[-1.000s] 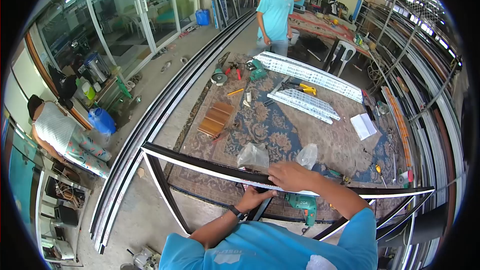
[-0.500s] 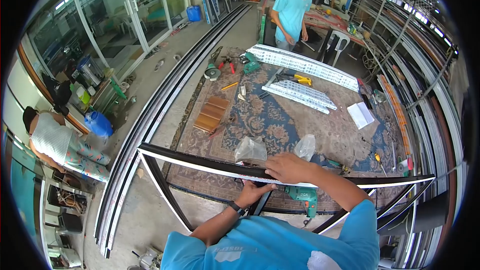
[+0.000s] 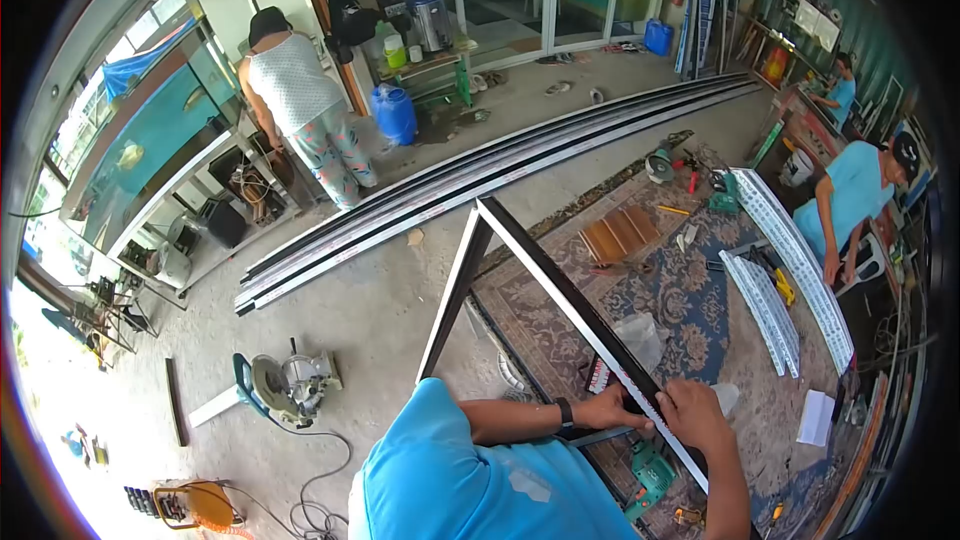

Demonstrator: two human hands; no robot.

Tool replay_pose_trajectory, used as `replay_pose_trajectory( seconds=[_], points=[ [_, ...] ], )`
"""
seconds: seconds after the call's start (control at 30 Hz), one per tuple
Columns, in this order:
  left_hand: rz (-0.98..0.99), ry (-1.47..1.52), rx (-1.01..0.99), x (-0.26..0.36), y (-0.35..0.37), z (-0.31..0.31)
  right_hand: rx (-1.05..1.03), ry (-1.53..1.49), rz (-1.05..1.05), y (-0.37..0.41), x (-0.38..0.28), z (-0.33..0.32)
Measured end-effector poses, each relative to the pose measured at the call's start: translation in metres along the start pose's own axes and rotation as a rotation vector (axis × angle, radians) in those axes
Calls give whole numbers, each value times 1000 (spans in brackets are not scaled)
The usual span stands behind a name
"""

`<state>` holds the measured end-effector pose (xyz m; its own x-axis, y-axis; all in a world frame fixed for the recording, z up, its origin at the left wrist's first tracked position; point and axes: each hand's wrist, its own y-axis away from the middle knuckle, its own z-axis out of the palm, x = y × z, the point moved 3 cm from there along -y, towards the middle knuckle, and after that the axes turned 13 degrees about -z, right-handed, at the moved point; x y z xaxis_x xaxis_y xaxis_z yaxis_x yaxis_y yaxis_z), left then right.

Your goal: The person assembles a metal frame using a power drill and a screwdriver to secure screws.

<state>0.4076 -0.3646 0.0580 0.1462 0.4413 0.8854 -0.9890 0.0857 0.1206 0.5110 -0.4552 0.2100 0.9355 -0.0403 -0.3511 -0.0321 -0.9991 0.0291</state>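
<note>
Head view has swung left, bringing the mitre saw (image 3: 285, 380) fully into sight on the floor. Black-and-white frame (image 3: 572, 300) remains across the carpeted table's (image 3: 692, 285) near left corner, one end projecting past the edge. Right hand (image 3: 695, 418) stays curled over the frame; left hand (image 3: 608, 408) remains against its near side, fingertips partly hidden, pinch indeterminable.

The frame bar (image 3: 570, 295) slants away from the hands (image 3: 697, 414) as a barrier. Past it sits a plastic bag (image 3: 642, 342), then open carpet (image 3: 692, 285) between brown panels (image 3: 618, 236) and white strips (image 3: 762, 312); a green drill (image 3: 652, 472) obstructs the space near the hands.
</note>
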Motion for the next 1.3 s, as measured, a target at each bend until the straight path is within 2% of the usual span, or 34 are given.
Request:
replay_pose_trajectory(
  seconds=[0.13,0.33,0.43,0.57,0.63,0.67,0.7,0.77,0.9,1.17,1.27,1.3],
  points=[
    [-4,23,-8,-1,3,0,-75,-5,8,-6,-2,-4],
    [12,-27,28,6,5,1,84,68,-67,-1,-5,-1],
    [-13,-14,21,2,4,1,49,39,-70,0,0,0],
    [-54,8,6,0,3,0,-116,2,-44,-4,5,-1],
    [-45,-97,100,-1,6,-3,-127,-15,-29,0,3,-10],
    [-84,-7,108,9,9,3,-89,17,-14,3,-2,-15],
    [-2,-71,104,3,4,2,-55,51,8,3,-6,-16],
    [-86,-114,57,-4,-1,-4,57,-28,-38,10,9,3],
    [-64,-32,150,-3,1,0,60,32,-141,11,12,8],
    [-70,-70,132,-3,-1,-2,90,28,-240,7,23,16],
    [-98,-55,120,-5,0,-1,-20,-13,-87,9,19,10],
    [-88,-45,103,-4,1,-1,32,-35,-36,14,11,9]
  ],
)
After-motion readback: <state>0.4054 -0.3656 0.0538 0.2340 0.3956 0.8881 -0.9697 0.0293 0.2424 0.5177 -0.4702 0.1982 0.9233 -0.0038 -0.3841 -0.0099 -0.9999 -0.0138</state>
